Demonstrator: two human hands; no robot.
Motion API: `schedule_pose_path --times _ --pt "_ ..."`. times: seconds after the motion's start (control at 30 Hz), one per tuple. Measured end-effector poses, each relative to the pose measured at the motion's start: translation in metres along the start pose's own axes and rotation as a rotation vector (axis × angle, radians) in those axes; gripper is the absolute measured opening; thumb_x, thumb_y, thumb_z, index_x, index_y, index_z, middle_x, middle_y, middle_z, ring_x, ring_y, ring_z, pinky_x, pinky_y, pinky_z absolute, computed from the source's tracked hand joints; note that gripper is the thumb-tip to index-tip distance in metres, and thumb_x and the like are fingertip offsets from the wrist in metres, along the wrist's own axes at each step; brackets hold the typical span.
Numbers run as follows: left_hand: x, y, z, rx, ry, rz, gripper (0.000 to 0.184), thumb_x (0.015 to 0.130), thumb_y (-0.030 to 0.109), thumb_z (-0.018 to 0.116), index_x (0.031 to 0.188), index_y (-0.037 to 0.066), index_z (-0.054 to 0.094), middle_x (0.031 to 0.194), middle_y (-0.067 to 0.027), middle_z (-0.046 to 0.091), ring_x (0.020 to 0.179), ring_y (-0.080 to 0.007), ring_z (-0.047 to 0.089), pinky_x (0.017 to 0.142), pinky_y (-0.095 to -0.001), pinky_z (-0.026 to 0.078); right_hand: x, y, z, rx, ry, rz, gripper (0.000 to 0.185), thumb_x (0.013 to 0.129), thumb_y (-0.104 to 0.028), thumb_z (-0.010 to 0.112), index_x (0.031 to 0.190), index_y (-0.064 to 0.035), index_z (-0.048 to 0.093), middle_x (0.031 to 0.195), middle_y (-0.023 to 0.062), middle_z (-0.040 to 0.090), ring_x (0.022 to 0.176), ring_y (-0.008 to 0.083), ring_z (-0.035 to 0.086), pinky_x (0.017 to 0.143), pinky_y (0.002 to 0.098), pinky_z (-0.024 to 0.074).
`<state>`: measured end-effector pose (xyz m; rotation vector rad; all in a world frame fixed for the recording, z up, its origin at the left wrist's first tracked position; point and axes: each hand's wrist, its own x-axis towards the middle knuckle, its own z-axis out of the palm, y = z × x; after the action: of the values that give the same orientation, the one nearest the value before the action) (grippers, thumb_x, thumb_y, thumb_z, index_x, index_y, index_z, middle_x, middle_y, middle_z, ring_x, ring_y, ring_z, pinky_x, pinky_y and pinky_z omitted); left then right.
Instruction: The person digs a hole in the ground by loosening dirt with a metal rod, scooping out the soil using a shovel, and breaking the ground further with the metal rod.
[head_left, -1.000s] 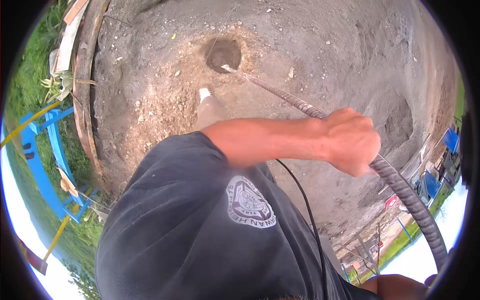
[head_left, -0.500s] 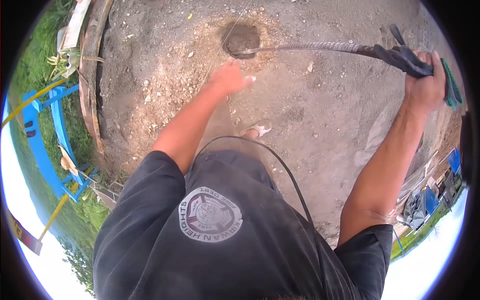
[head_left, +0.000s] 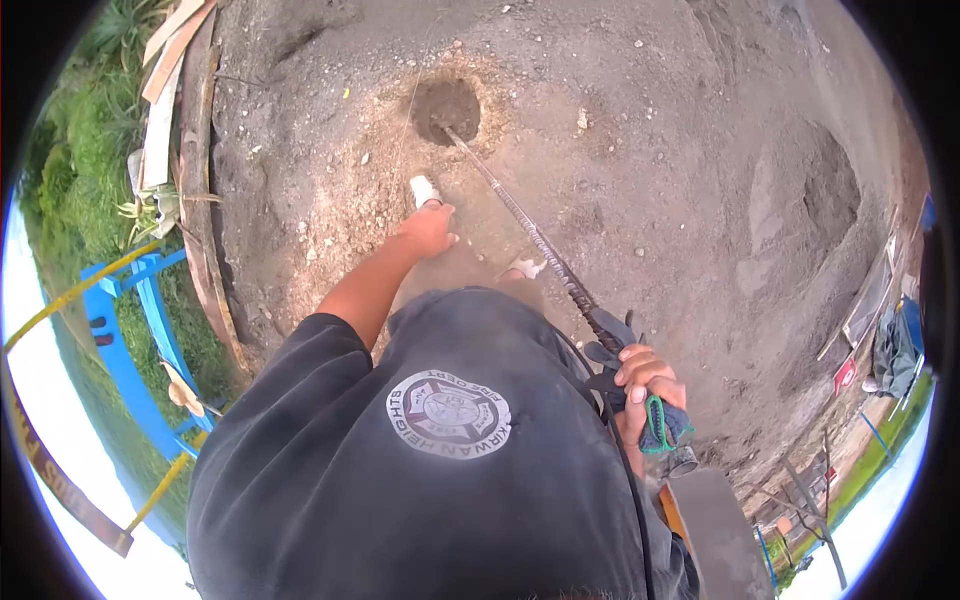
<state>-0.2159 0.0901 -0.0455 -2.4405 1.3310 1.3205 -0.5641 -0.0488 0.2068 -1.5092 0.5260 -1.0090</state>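
Observation:
My right hand (head_left: 645, 385) is closed around the upper end of a ribbed steel bar (head_left: 530, 230), with a dark work glove (head_left: 660, 425) edged in green bunched in the grip. From there the bar slants away to the upper left, and its far end reaches into a round hole (head_left: 447, 108) in the ground. Holding nothing that I can see, my left hand (head_left: 427, 230) hangs over my leg, thumb apart from the fingers. Just beyond it a pale shoe (head_left: 424, 190) stands near the hole. My other shoe (head_left: 526, 268) is partly hidden behind my shirt.
Loose stones and dry soil (head_left: 340, 190) surround the hole. Boards (head_left: 165, 120) edge the ground at left, beside a blue frame (head_left: 125, 350). A grey flat piece (head_left: 720, 530) is close on my right. A black cord (head_left: 625, 470) runs down my shirt.
My right hand has swung in toward my body with the bar's upper end, so the bar now slopes rather than lying nearly level. My left hand has drawn back from the hole.

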Motion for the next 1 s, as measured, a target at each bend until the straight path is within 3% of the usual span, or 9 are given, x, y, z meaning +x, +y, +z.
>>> schedule_pose_path --times 0.13,0.2,0.3,0.4,0.5,0.57,0.73,0.9,1.0 --pt "0.065 0.051 0.002 0.062 0.249 0.275 0.071 0.088 0.031 0.075 0.149 0.008 0.046 0.156 -0.0156 0.046 0.141 -0.0346 0.049 0.117 -0.0455 0.041 0.036 -0.002 0.03 0.05 0.023 0.001 0.025 0.094 -0.007 0.068 0.084 -0.0061 0.045 0.072 0.0071 0.056 0.067 0.0204 0.06 0.08 0.0503 0.0551" --pt "0.085 0.073 -0.018 0.018 0.306 0.479 0.057 0.088 0.035 0.073 0.136 0.01 0.059 0.143 -0.0163 0.059 0.135 -0.034 0.053 0.115 -0.0435 0.043 0.043 -0.004 0.036 0.057 -0.031 0.005 0.027 0.093 -0.008 0.071 0.085 -0.0064 0.046 0.071 0.0065 0.056 0.065 0.0209 0.061 0.079 0.0498 0.0558" --pt "0.103 0.082 -0.051 0.167 -0.257 0.382 0.038 0.085 0.038 0.074 0.111 0.011 0.071 0.127 -0.0159 0.067 0.124 -0.0361 0.06 0.105 -0.0468 0.049 0.057 -0.005 0.047 0.042 -0.125 0.001 0.028 0.094 -0.01 0.072 0.085 -0.0067 0.046 0.071 0.0052 0.056 0.063 0.0212 0.061 0.077 0.0485 0.0556" --pt "0.131 0.053 -0.04 0.06 -0.084 0.612 0.032 0.084 0.042 0.075 0.09 0.01 0.072 0.104 -0.0158 0.073 0.104 -0.038 0.068 0.09 -0.0507 0.054 0.084 -0.01 0.063 0.053 -0.149 0.013 0.029 0.093 -0.011 0.073 0.084 -0.0072 0.046 0.07 0.0055 0.056 0.064 0.0216 0.061 0.076 0.0488 0.0545" --pt "0.092 0.072 -0.119 -0.019 -0.139 0.565 0.037 0.084 0.048 0.074 0.088 0.01 0.074 0.092 -0.0161 0.073 0.094 -0.0381 0.07 0.079 -0.0516 0.055 0.14 -0.048 0.09 0.037 -0.079 0.023 0.029 0.095 -0.019 0.072 0.084 -0.0101 0.047 0.071 0.0043 0.052 0.064 0.0201 0.057 0.073 0.0451 0.0488" --pt "0.054 0.096 -0.161 -0.101 -0.003 0.655 0.047 0.083 0.056 0.074 0.083 0.009 0.074 0.079 -0.0169 0.071 0.081 -0.0385 0.071 0.072 -0.0512 0.055 0.175 -0.104 0.088 0.101 -0.061 -0.023 0.03 0.098 -0.021 0.064 0.083 -0.0153 0.039 0.071 -0.0013 0.04 0.066 0.0146 0.046 0.077 0.0373 0.039" --pt "-0.084 0.155 -0.31 -0.387 0.201 0.989 0.065 0.076 0.07 0.076 0.066 0.006 0.07 0.058 -0.0141 0.065 0.063 -0.0379 0.07 0.059 -0.0483 0.055 0.267 -0.218 0.101 0.161 -0.121 -0.128 0.023 0.097 -0.016 0.063 0.084 -0.0107 0.045 0.073 0.0009 0.044 0.068 0.0171 0.049 0.077 0.0381 0.0426" --pt "-0.148 0.155 -0.423 -0.442 0.543 1.183 0.056 0.084 0.06 0.074 0.068 0.006 0.073 0.066 -0.0166 0.07 0.069 -0.0321 0.074 0.065 -0.0459 0.058 0.361 -0.157 0.149 0.118 -0.055 -0.152 0.016 0.096 -0.01 0.063 0.086 -0.006 0.051 0.075 0.0031 0.049 0.069 0.0196 0.053 0.077 0.0388 0.0461" --pt "-0.106 0.132 -0.418 -0.534 0.57 1.018 0.045 0.092 0.049 0.069 0.076 0.008 0.074 0.067 -0.0107 0.069 0.065 -0.0266 0.072 0.065 -0.0445 0.058 0.412 -0.059 0.176 0.115 -0.008 -0.096 0.012 0.095 -0.007 0.063 0.087 -0.0032 0.055 0.076 0.0044 0.051 0.07 0.021 0.055 0.077 0.0392 0.0482"
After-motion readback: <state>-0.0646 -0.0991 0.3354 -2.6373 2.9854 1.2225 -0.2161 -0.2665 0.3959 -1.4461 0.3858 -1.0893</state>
